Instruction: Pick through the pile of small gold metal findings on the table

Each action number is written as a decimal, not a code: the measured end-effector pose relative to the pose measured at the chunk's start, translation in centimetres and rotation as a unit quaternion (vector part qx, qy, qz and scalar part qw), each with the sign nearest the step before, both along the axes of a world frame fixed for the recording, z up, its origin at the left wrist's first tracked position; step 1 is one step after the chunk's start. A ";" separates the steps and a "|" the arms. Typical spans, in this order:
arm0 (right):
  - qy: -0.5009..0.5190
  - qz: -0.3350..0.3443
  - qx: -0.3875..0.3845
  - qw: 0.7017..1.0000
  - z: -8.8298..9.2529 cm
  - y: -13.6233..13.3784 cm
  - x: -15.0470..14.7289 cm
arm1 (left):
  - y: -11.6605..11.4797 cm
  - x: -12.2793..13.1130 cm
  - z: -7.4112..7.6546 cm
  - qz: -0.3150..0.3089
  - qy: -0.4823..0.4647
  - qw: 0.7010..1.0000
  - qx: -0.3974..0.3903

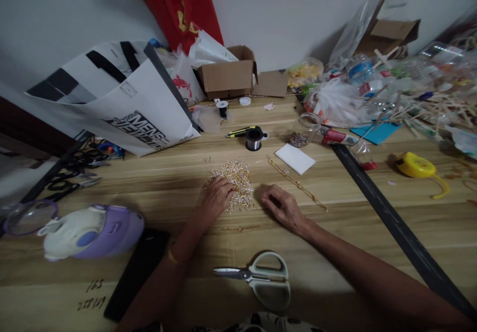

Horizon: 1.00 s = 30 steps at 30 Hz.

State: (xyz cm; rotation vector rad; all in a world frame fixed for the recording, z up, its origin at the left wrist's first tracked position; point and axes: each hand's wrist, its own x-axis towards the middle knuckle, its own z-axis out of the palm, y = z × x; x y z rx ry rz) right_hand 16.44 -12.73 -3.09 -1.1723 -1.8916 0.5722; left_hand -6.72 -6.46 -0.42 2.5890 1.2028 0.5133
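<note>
A loose pile of small gold and clear beads (240, 178) is spread on the wooden table. My left hand (216, 197) rests on the pile's left side, its fingers bent down and drawn together among the beads. Whatever they pinch is too small to tell. To the right of the pile, my right hand (282, 207) lies on its side with curled fingers; the inside of its grasp is hidden. Beyond it stretches a gold beaded chain (298, 185). A short piece of fine chain (241, 229) lies nearer me, between the hands.
Scissors (270, 277) lie in front of me. Behind the beads are a wire spool (254, 139), a cutter knife (240, 131), a white pad (295, 158) and a bead jar (303, 130). A purple bottle (108, 231) lies left; a tape measure (415, 165) sits right.
</note>
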 end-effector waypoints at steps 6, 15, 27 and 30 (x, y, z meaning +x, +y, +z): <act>0.003 -0.003 -0.015 1.000 0.1 -0.1 -0.1 | 0.0 0.0 0.0 0.009 0.010 1.000 0.006; 0.036 -0.012 -0.032 0.999 0.2 0.1 0.0 | 0.0 -0.2 -0.3 0.012 -0.009 1.000 0.001; 0.054 -0.020 -0.044 0.997 0.2 0.2 0.0 | 0.4 -0.6 -0.1 0.100 -0.180 0.974 -0.091; 0.054 -0.018 -0.046 0.997 0.2 0.2 0.0 | 0.4 -0.8 -0.3 0.134 -0.223 0.953 -0.153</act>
